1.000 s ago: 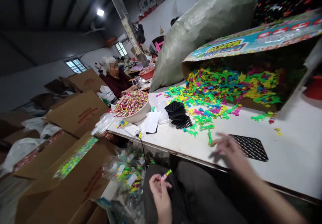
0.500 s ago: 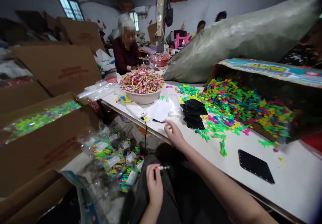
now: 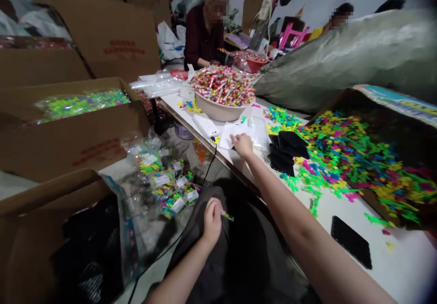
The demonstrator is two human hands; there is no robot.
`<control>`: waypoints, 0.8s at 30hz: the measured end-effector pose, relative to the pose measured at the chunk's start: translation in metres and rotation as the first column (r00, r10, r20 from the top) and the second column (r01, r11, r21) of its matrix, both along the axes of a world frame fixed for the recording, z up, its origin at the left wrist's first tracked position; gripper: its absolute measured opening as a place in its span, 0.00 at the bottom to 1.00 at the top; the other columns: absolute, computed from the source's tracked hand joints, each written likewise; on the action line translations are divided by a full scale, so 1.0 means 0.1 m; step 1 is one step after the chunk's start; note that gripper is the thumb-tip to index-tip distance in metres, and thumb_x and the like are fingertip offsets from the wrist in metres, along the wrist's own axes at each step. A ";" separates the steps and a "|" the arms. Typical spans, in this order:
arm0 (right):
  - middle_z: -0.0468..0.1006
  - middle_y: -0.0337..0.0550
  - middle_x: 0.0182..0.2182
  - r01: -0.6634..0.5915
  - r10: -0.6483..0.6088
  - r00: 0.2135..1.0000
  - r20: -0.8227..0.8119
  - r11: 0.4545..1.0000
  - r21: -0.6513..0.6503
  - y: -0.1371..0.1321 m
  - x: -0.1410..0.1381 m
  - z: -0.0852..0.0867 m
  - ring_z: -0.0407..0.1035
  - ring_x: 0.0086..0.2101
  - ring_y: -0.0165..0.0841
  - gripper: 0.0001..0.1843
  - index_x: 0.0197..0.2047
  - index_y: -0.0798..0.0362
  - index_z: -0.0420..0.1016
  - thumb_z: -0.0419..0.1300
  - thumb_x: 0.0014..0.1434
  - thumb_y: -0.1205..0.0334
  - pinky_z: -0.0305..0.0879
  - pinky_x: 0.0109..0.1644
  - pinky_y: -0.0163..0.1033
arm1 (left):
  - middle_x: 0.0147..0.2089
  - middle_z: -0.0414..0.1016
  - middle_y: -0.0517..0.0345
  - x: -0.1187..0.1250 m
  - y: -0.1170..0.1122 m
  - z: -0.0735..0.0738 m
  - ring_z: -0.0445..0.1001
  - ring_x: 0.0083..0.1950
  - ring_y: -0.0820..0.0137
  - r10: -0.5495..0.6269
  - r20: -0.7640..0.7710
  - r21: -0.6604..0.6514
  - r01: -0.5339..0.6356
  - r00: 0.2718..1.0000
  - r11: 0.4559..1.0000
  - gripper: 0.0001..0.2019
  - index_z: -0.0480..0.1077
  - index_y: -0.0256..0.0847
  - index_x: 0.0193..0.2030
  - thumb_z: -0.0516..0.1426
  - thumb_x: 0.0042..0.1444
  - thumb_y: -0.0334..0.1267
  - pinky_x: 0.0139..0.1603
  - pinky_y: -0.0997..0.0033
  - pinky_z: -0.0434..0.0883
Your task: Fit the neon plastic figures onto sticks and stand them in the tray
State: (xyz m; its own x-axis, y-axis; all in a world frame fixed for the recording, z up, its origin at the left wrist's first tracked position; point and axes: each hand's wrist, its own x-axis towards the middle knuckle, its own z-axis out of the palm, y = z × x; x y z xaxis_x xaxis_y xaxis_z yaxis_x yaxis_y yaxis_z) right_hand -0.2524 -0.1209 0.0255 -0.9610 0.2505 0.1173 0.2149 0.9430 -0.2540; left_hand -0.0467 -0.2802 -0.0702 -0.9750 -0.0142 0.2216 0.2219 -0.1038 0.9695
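Observation:
My left hand (image 3: 213, 217) is closed over my lap around a small multicoloured tube (image 3: 226, 215), whose clear end sticks out to the right. My right hand (image 3: 243, 144) reaches over the table, fingers outstretched, touching a stack of white paper slips (image 3: 228, 135). Just left of the slips lies a white box-shaped device (image 3: 205, 125) with a black cable plugged into it. A clear plastic pouch (image 3: 259, 133) and several black perforated trays (image 3: 287, 151) lie right of that hand. Behind the slips, a wide bowl (image 3: 221, 112) is heaped with similar small tubes.
An open carton (image 3: 351, 94) spills colourful plastic figures onto the table (image 3: 344, 206). One black tray (image 3: 351, 241) lies near its front edge. Filled bags (image 3: 164, 181) sit on the floor, beside cartons (image 3: 68, 144) at left. A co-worker (image 3: 205, 35) sits across the table.
My right hand has moved forward from the table edge onto the paper slips. My left hand still holds the tube, now tilted downward. The view has turned left and down.

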 end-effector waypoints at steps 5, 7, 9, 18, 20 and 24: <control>0.66 0.52 0.44 0.216 -0.226 0.966 -0.124 0.972 -0.090 -0.02 -0.08 -0.12 0.57 0.46 0.46 0.27 0.43 0.55 0.66 0.55 0.46 0.44 0.52 0.48 0.50 | 0.26 0.58 0.59 0.08 0.15 0.02 0.60 0.30 0.73 -0.082 -0.040 -0.041 0.081 0.996 0.996 0.14 0.58 0.38 0.22 0.45 0.58 0.36 0.32 0.74 0.58; 0.62 0.52 0.48 0.238 -0.263 0.948 -0.178 0.960 -0.151 -0.06 -0.06 -0.20 0.53 0.49 0.47 0.32 0.46 0.54 0.64 0.57 0.42 0.42 0.49 0.51 0.52 | 0.26 0.59 0.59 0.08 0.18 0.01 0.60 0.30 0.73 -0.061 -0.053 -0.038 0.059 0.997 0.998 0.14 0.58 0.38 0.22 0.45 0.58 0.37 0.32 0.73 0.58; 0.59 0.51 0.49 0.241 -0.276 0.944 -0.183 0.952 -0.190 -0.12 -0.04 -0.25 0.49 0.51 0.48 0.33 0.46 0.53 0.63 0.58 0.40 0.41 0.45 0.53 0.54 | 0.25 0.59 0.59 0.07 0.18 0.00 0.60 0.29 0.73 0.029 -0.032 0.006 -0.028 0.999 1.000 0.15 0.58 0.38 0.22 0.44 0.59 0.38 0.33 0.73 0.58; 0.54 0.53 0.54 0.079 -0.090 0.994 -0.055 0.980 -0.182 -0.02 0.01 -0.20 0.45 0.51 0.48 0.34 0.52 0.55 0.62 0.55 0.43 0.47 0.42 0.53 0.53 | 0.23 0.58 0.61 0.17 0.04 -0.05 0.59 0.29 0.73 0.175 0.104 0.072 -0.183 0.979 0.980 0.17 0.57 0.39 0.20 0.44 0.58 0.43 0.33 0.73 0.58; 0.57 0.50 0.53 -0.010 -0.001 0.998 -0.069 0.989 -0.149 0.08 0.16 -0.20 0.47 0.51 0.48 0.32 0.51 0.51 0.64 0.56 0.42 0.48 0.43 0.54 0.52 | 0.23 0.57 0.61 0.16 0.03 -0.05 0.59 0.28 0.74 0.167 0.131 0.099 -0.181 0.977 0.979 0.18 0.57 0.39 0.20 0.44 0.58 0.44 0.33 0.74 0.58; 0.58 0.46 0.53 -0.105 0.099 0.990 -0.098 0.993 -0.060 0.23 0.66 -0.24 0.51 0.51 0.46 0.29 0.49 0.48 0.66 0.56 0.43 0.48 0.46 0.54 0.51 | 0.22 0.57 0.63 0.10 0.10 -0.04 0.60 0.25 0.75 0.110 0.208 0.194 -0.151 0.972 0.969 0.17 0.57 0.39 0.23 0.45 0.57 0.47 0.30 0.75 0.59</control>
